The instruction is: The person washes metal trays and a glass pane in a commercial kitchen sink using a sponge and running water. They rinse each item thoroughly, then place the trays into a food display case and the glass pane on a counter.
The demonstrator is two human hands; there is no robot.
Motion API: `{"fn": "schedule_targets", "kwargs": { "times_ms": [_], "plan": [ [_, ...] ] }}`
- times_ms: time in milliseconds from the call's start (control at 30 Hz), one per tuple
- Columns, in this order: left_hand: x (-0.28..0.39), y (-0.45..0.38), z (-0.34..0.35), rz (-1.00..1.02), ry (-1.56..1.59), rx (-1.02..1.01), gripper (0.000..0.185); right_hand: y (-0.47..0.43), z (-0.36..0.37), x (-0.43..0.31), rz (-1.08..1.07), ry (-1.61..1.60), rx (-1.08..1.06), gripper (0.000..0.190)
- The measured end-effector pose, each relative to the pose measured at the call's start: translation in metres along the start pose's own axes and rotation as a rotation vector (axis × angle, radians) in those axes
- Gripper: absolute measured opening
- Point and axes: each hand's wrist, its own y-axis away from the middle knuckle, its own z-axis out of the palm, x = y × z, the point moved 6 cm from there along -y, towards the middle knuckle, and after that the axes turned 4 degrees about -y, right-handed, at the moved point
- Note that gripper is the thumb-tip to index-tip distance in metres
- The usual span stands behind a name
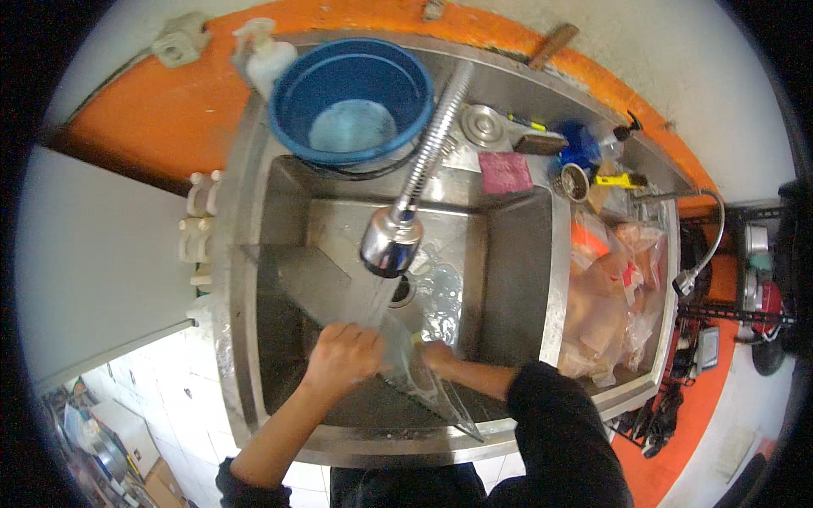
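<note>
A thin, wet, see-through panel (311, 279), glass or clear plastic, slants across the steel sink basin (517, 286), its near corner over the front rim. My left hand (348, 355) is curled on the panel under the running water, its fingertips hidden. On the panel's other side is my right hand (438, 357), blurred, with a small yellow thing (416, 339) at its fingers, perhaps a sponge. Water pours from the chrome spray head (392, 241) of a spring-neck faucet (438, 140) onto the panel just beyond my left hand. The drain (401, 291) lies partly behind the stream.
A blue bucket (350, 54) holding cloudy liquid stands at the back left beside a white spray bottle (270, 63). A pink cloth or pad (505, 172), a cup (574, 181) and a yellow-handled brush (619, 181) sit behind. Plastic bags (610, 298) fill the right basin.
</note>
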Motion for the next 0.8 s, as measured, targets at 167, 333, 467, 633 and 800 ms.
{"fn": "schedule_targets", "kwargs": {
  "times_ms": [167,333,467,633,800],
  "plan": [
    [0.002,-0.009,-0.012,0.012,0.001,0.051,0.014,0.102,-0.056,-0.135,-0.348,-0.465,0.148,0.035],
    [0.000,0.007,-0.022,0.000,-0.037,0.057,0.023,0.206,-0.065,-0.168,-0.674,-0.361,0.082,0.042],
    [0.002,0.015,-0.025,0.024,-0.007,0.073,0.027,0.210,-0.068,-0.178,-0.800,-0.275,0.111,0.040],
    [0.002,0.014,-0.038,0.065,-0.020,0.312,0.037,0.137,-0.054,-0.170,-0.675,-0.660,0.252,0.033],
    [0.002,0.016,-0.010,0.087,0.041,-0.053,0.018,0.102,-0.047,-0.128,-0.373,-0.427,0.218,0.046]
  ]
}}
